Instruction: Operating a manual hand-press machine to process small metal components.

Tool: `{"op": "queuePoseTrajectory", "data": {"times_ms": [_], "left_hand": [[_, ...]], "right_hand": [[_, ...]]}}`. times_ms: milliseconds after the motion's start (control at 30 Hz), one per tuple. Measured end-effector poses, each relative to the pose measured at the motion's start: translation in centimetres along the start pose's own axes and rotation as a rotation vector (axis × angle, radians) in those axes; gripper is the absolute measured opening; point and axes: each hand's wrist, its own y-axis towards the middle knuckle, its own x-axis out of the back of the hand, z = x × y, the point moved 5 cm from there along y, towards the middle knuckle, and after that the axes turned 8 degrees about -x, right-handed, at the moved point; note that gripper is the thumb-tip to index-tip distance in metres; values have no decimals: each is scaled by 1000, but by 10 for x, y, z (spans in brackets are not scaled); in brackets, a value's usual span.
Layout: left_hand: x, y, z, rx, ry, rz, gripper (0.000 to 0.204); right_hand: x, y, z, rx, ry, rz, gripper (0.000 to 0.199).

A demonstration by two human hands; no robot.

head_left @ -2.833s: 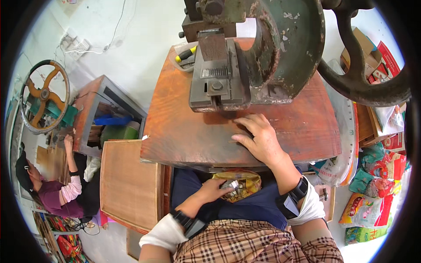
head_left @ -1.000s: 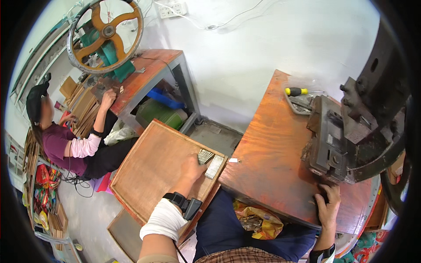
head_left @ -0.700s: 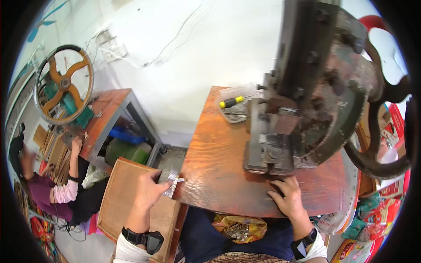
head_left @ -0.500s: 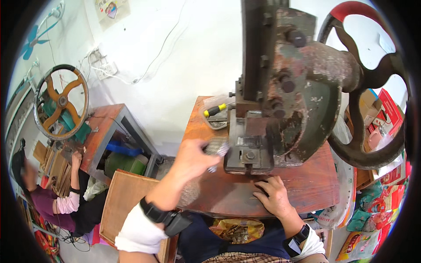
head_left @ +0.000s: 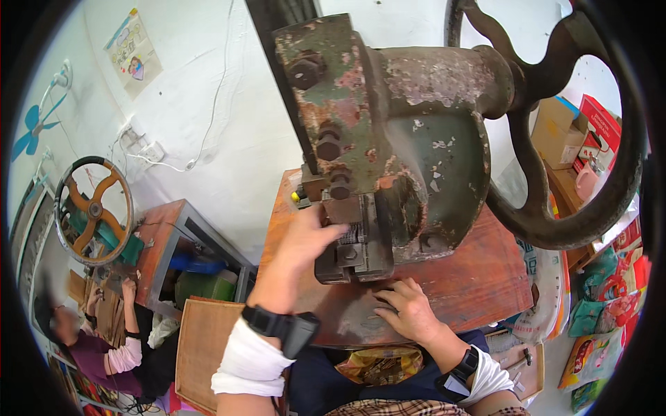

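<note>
A hand-operated press [head_left: 437, 173] of worn green and rust-coloured metal stands on a reddish wooden table [head_left: 472, 291]. My left hand [head_left: 302, 239] is at the left side of its steel die block [head_left: 361, 267], under the ram. The thumb reaches over the block beside a ridged grey plate [head_left: 355, 233]; the fingers curl behind and are partly hidden. Whatever lies in that grip cannot be made out. In front of the block, my right hand [head_left: 411, 312] rests on the tabletop with its fingers apart, holding nothing.
The press's large handwheel [head_left: 614, 159] stands out to the right. A wooden tray [head_left: 208, 340] is at my left. Beyond it, another person [head_left: 94, 360] sits by a second press with a wheel [head_left: 96, 208]. Boxes [head_left: 562, 128] and bags [head_left: 596, 353] fill the right side.
My left hand has gone from beside the press, where it held a bundle of thin grey pieces, to the die. My right hand still rests on the table. The view has shifted.
</note>
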Motion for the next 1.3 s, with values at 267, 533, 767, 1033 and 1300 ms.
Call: {"op": "queuePoseTrajectory", "data": {"times_ms": [267, 533, 767, 1033, 1300], "left_hand": [[-4, -12, 23, -366, 749, -207, 30], [0, -21, 30, -127, 501, -171, 44], [1, -13, 44, -1, 328, -292, 46], [1, -15, 59, -120, 64, -305, 42], [4, -19, 50, -12, 367, -185, 46]], "right_hand": [[4, 3, 7, -13, 20, -16, 29], [55, 31, 41, 96, 71, -269, 23], [52, 51, 31, 25, 15, -239, 22], [14, 94, 70, 58, -520, -57, 63], [17, 102, 49, 39, -344, -150, 54]]}}
